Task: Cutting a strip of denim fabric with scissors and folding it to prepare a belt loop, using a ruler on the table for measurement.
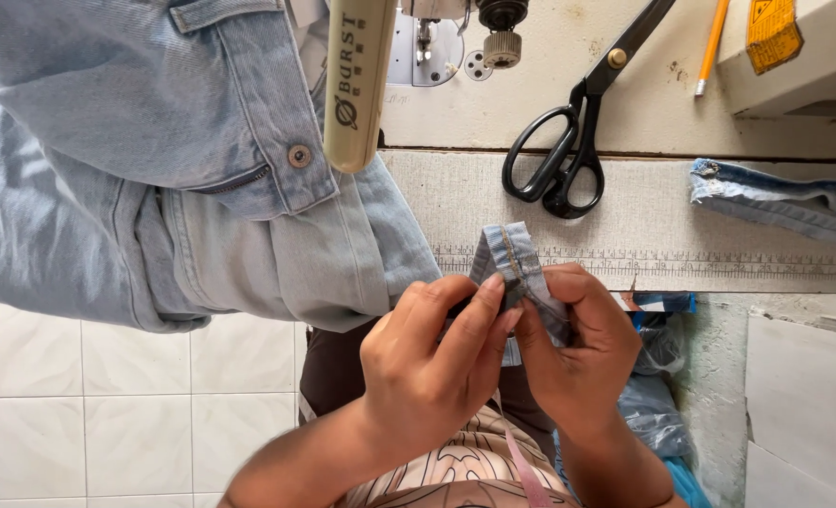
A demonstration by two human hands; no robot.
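Denim strip pinched by left hand and right hand — both closed; scissors nearby.

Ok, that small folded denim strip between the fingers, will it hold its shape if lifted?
Probably not: the denim strip bends over itself between left hand and right hand, so likely floppy. It looks small and thin, so probably light.

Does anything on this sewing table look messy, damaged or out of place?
Nothing looks damaged. Both hands pinch a folded denim strip; scissors lie flat, and the jeans simply drape off the table edge.
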